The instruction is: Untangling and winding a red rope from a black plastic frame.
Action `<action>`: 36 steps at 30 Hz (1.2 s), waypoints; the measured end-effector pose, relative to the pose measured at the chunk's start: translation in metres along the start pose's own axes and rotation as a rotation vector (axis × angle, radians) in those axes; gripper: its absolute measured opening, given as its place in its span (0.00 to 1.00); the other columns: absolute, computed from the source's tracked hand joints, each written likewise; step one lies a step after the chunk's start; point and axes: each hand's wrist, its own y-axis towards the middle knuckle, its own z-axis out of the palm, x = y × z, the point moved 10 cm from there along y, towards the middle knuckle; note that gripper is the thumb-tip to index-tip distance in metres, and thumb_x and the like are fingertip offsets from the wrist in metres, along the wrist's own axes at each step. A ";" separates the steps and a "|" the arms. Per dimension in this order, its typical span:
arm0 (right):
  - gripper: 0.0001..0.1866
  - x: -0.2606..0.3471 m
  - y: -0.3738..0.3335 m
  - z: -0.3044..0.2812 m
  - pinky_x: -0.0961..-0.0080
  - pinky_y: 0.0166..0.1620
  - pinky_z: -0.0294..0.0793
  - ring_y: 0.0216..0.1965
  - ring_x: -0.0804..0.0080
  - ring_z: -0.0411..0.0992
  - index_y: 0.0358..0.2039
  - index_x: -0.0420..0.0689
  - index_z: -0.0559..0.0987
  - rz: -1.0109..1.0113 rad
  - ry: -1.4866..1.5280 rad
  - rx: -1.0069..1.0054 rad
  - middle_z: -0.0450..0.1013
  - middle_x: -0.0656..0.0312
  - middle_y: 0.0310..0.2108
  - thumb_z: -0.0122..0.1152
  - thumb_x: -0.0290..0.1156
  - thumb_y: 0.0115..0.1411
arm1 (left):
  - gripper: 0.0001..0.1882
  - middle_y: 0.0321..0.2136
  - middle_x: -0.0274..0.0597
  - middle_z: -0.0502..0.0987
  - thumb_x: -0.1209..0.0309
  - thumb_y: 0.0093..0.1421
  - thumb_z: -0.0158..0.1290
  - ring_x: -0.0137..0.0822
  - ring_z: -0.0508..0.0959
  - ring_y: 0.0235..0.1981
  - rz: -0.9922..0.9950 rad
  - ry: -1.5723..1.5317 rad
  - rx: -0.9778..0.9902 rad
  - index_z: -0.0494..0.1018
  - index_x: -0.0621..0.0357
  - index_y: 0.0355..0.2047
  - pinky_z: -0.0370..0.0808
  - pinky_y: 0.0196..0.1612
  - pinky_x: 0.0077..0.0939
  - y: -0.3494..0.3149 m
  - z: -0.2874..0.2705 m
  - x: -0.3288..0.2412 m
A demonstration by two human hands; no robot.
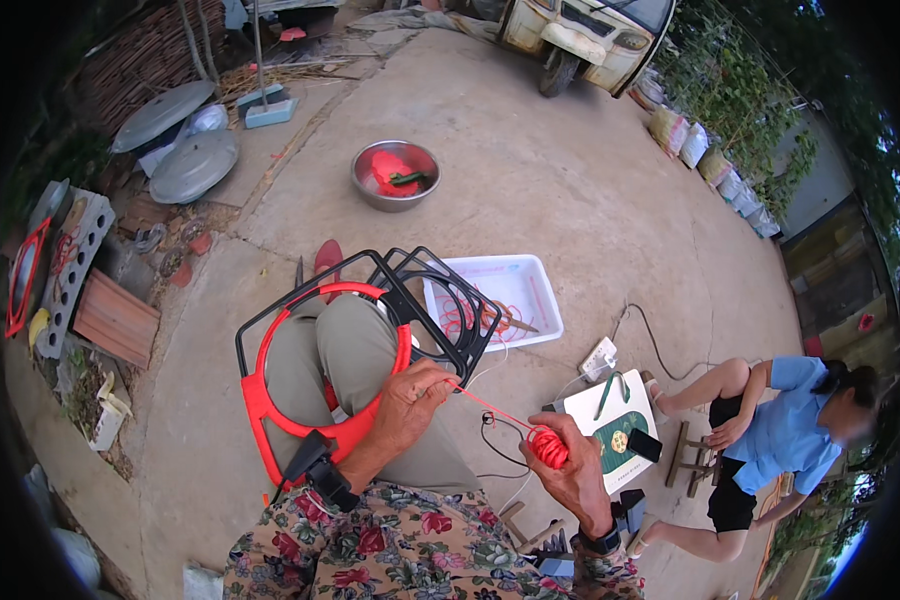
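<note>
A black frame (240, 343) with a round opening lies across my lap; red covers its ring (260, 408). My left hand (406, 408) is at the ring's right side, fingers pinched on a thin red cord (495, 408). The cord runs taut to the right, into a small wound bundle of red cord (548, 447). My right hand (576, 470) is closed around that bundle. More black frames (432, 262) lie just beyond my knees, partly over a white plastic tray (547, 305). Loose red cord and scissors (515, 322) are in the tray.
A metal basin (395, 203) with red material stands ahead. To the right, a person in blue (785, 425) sits near a white box (625, 465) bearing a phone (644, 445). A power strip (599, 358) and cables lie on the concrete. Bricks and pots line the left.
</note>
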 end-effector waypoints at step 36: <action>0.43 -0.049 0.097 0.147 0.75 0.48 0.73 0.45 0.70 0.71 0.71 0.44 0.54 -0.029 0.686 0.283 0.69 0.56 0.50 0.57 0.20 0.54 | 0.04 0.40 0.56 0.70 0.79 0.62 0.48 0.57 0.72 0.42 0.038 0.334 -0.293 0.70 0.69 0.35 0.71 0.47 0.43 -0.007 -0.008 -0.002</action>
